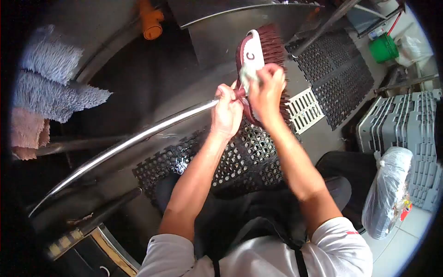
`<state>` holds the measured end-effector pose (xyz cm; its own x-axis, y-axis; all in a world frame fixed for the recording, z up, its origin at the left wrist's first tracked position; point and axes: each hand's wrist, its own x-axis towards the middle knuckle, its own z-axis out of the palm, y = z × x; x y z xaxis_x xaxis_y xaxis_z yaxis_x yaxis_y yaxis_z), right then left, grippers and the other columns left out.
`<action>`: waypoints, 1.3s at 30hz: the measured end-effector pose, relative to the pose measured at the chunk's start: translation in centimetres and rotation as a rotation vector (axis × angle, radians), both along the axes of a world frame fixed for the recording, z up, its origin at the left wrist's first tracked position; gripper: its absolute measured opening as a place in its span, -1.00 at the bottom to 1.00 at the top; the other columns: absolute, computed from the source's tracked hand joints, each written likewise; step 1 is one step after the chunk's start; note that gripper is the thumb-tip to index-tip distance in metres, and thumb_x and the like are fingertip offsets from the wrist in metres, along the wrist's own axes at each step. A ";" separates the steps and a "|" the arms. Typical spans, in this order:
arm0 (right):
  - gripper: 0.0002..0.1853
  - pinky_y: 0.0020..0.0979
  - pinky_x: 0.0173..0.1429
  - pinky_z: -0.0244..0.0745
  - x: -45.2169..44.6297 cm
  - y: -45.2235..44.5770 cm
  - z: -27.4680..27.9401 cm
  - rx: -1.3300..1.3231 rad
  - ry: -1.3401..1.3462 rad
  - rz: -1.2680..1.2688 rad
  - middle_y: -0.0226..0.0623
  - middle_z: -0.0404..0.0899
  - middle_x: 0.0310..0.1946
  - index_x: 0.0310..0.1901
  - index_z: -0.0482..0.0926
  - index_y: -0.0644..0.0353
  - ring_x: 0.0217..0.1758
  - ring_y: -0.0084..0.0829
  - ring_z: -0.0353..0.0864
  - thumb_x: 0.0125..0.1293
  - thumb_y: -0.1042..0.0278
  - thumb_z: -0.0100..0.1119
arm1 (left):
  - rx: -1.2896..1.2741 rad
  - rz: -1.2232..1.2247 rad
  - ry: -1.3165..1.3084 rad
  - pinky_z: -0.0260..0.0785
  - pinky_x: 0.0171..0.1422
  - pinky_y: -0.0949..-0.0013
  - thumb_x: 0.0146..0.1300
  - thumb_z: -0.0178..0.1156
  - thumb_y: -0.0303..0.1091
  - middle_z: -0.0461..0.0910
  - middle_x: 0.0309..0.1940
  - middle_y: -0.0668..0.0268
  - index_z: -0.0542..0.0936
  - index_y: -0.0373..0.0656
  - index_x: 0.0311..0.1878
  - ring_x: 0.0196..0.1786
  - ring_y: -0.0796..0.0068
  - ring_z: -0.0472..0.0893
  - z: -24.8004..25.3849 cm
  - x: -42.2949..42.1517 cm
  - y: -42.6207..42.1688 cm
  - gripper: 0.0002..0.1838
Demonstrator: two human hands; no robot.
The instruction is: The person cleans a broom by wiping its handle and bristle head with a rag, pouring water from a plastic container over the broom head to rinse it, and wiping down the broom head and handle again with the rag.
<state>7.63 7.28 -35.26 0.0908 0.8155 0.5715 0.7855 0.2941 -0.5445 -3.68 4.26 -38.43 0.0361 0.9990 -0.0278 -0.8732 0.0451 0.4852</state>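
Left grip: the left hand (227,111) is closed around the silver handle (157,128), right beside the dark red socket (239,93) of the broom head.
Right grip: the right hand (267,90) is at the middle of the broom head (251,55), fingers bent inward beside a pale, blurred scrap (248,75); whether they pinch it cannot be told.
Broom: held up above the floor, its head beyond the left hand, with a white face marked "C", a dark red edge and dark red bristles (272,44) pointing away to the right; the handle runs down to the lower left.
Floor: dark, with a perforated black mat (249,159) below the hands, a white slotted drain grate (305,111) to the right of the bristles, and another black mat (341,74) beyond it.
Right side: stacked grey crates (401,124), a plastic-wrapped bundle (389,191) in front of them, and a green bucket (383,48) farther off, near a clear plastic bag (412,50).
Left side: shaggy blue-grey cloths (55,92) above a pinkish cloth (28,131).
Far side: an orange pipe fitting (151,23) near a metal panel (226,34).
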 end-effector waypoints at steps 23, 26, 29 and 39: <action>-0.65 0.19 0.46 0.05 1.9 -1.1 1.2 -0.066 -0.090 0.058 0.60 0.01 0.35 -0.03 0.44 0.29 0.42 0.49 0.05 0.18 0.38 0.26 | 0.064 0.023 -0.116 0.14 0.46 -0.07 0.49 -0.11 0.12 0.41 0.18 -0.03 0.40 -0.06 -0.38 0.21 0.16 0.45 3.8 0.6 -0.4 -0.54; -0.67 0.14 0.53 -0.03 3.0 -7.1 -0.1 -0.137 -0.081 0.222 0.57 -0.04 0.39 -0.10 0.46 0.28 0.47 0.47 -0.01 0.06 0.57 0.25 | 0.000 0.068 -0.170 0.22 0.41 -0.02 0.46 0.00 0.08 0.54 -0.19 0.25 0.43 -0.03 -0.37 0.00 0.32 0.52 3.6 -0.1 -0.1 -0.59; -0.69 0.08 0.55 -0.04 4.5 -6.5 -0.4 -0.105 -0.069 0.224 0.57 -0.07 0.40 -0.11 0.47 0.29 0.47 0.46 -0.02 0.07 0.61 0.24 | 0.073 0.007 -0.048 0.21 0.42 -0.01 0.47 -0.09 0.14 0.57 -0.08 0.19 0.42 -0.04 -0.38 -0.01 0.34 0.52 4.3 0.9 -0.8 -0.54; -0.67 0.51 0.39 -0.24 4.2 -8.4 0.0 -0.237 -0.205 0.142 0.47 -0.22 0.47 -0.02 0.50 0.21 0.54 0.47 -0.27 0.23 0.29 0.28 | 0.154 -0.034 -0.045 0.13 0.48 -0.03 0.51 -0.16 0.13 0.34 0.33 -0.13 0.35 -0.07 -0.37 0.24 0.24 0.46 3.3 1.4 -0.8 -0.52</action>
<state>11.84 -1.07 -35.22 -0.1299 0.9240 0.3596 0.8458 0.2925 -0.4461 -2.27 3.45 -35.14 0.0682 0.9894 0.1283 -0.8934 0.0033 0.4492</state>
